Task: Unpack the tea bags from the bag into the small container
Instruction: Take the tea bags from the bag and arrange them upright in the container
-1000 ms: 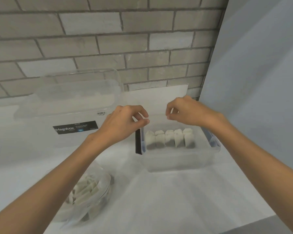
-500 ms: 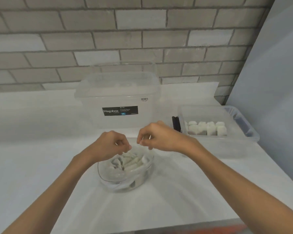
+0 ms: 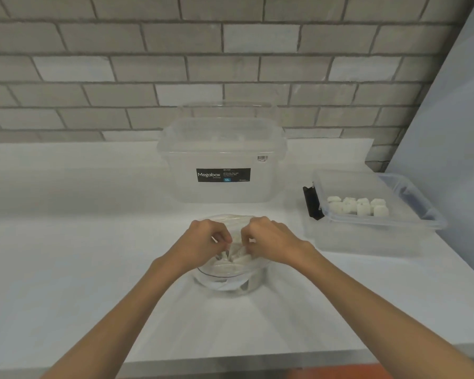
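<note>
A clear plastic bag [image 3: 230, 283] with several white tea bags [image 3: 241, 260] inside stands open on the white table, right in front of me. Both my hands are inside its mouth, close together. My left hand [image 3: 204, 242] has its fingers curled and pinches a tea bag. My right hand [image 3: 270, 242] pinches another one beside it. The small clear container [image 3: 424, 214] sits to the right, with a row of several tea bags [image 3: 357, 206] standing in it. A black clip [image 3: 311, 203] is on its left end.
A large clear lidded tub [image 3: 222, 143] labelled Megabox stands behind the bag, against the brick wall. A plain grey wall [image 3: 460, 127] closes off the right side. The table's front edge [image 3: 230, 362] runs just below my forearms.
Both hands have come from over the small container back to the bag, lowered into its mouth and closed on tea bags. My view swung left, so the bag is now centred.
</note>
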Demonstrator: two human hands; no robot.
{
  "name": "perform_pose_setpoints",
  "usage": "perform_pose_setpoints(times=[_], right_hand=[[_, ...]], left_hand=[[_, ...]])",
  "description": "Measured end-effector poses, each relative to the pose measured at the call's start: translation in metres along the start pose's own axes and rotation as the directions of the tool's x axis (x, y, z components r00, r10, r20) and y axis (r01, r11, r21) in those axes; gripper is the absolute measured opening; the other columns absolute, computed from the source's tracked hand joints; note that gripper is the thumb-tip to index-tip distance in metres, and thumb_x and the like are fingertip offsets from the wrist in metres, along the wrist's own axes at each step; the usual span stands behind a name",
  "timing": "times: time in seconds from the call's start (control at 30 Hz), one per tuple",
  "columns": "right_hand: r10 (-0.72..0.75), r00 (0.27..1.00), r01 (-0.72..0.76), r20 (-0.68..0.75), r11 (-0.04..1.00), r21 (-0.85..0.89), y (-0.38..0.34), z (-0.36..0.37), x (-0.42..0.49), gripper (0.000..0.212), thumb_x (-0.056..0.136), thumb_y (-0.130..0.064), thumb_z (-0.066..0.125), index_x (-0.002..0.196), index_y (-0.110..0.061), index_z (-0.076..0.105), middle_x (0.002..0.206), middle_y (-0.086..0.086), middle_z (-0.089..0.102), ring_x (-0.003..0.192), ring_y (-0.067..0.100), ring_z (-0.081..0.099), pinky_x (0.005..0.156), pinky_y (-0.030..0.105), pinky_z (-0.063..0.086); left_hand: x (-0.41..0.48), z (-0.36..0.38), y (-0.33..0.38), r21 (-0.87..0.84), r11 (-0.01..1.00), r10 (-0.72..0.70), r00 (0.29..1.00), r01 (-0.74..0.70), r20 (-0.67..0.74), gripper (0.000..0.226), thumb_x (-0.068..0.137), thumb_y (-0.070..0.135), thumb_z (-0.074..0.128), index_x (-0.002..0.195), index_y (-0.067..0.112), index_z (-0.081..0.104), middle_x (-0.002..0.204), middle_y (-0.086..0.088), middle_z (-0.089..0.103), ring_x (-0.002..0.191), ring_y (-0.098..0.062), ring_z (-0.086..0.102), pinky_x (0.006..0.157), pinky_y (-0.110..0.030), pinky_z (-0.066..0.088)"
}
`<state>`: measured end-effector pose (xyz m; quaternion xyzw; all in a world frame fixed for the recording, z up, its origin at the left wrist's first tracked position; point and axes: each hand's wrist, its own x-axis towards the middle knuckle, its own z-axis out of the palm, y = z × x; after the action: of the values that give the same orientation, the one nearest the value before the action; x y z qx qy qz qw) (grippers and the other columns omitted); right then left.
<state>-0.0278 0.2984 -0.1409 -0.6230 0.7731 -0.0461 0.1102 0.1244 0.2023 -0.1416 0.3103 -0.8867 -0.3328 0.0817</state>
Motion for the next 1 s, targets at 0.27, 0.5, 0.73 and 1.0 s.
perform_pose_setpoints(times=[0.27, 0.5, 0.73, 1.0], right_hand=[[0.066, 0.993, -0.02, -0.094, 0.906, 0.423, 0.008, -0.038, -0.008, 0.009, 0.086, -0.016, 0.061, 0.085, -0.023, 0.067, 0.083, -0.002, 0.07, 0.062, -0.006, 0.057, 0.065, 0.022, 0.05], [0.269, 0.956, -0.071, -0.115, 0.594, 0.801, 0.006, -0.042, -0.014, 0.005, 0.087, -0.01, 0.063, 0.085, -0.012, 0.066, 0.071, 0.002, 0.068, 0.055, 0.011, 0.054, 0.047, 0.019, 0.043], [0.228, 0.899, -0.179, 0.373, -0.587, 0.789, -0.008, -0.013, -0.013, 0.007, 0.09, -0.004, 0.06, 0.088, 0.001, 0.063, 0.073, 0.009, 0.069, 0.049, 0.01, 0.058, 0.044, 0.017, 0.049], [0.325, 0.927, -0.147, 0.186, -0.141, 0.979, -0.017, -0.008, -0.011, 0.013, 0.087, -0.014, 0.068, 0.098, -0.009, 0.063, 0.096, 0.008, 0.073, 0.071, 0.015, 0.068, 0.057, 0.022, 0.051]], left_hand=[[-0.002, -0.005, 0.013, -0.292, 0.956, 0.002, 0.998, -0.02, -0.064, 0.023, 0.081, 0.034, 0.075, 0.102, 0.027, 0.068, 0.091, 0.007, 0.071, 0.062, -0.002, 0.063, 0.057, -0.013, 0.044], [0.001, -0.004, 0.02, -0.605, 0.796, -0.106, 0.988, 0.016, -0.112, 0.01, 0.083, 0.019, 0.074, 0.092, 0.016, 0.07, 0.084, -0.002, 0.071, 0.073, -0.012, 0.068, 0.064, -0.02, 0.052], [0.003, -0.013, 0.025, -0.804, 0.587, -0.108, 0.975, -0.096, -0.196, 0.03, 0.08, 0.011, 0.076, 0.109, 0.013, 0.066, 0.092, -0.005, 0.069, 0.083, -0.011, 0.069, 0.073, -0.021, 0.055], [0.013, -0.032, 0.031, -0.526, 0.821, 0.006, 0.924, -0.223, -0.382, 0.005, 0.083, 0.012, 0.074, 0.087, 0.015, 0.073, 0.079, -0.001, 0.072, 0.074, -0.009, 0.066, 0.073, -0.022, 0.055]])
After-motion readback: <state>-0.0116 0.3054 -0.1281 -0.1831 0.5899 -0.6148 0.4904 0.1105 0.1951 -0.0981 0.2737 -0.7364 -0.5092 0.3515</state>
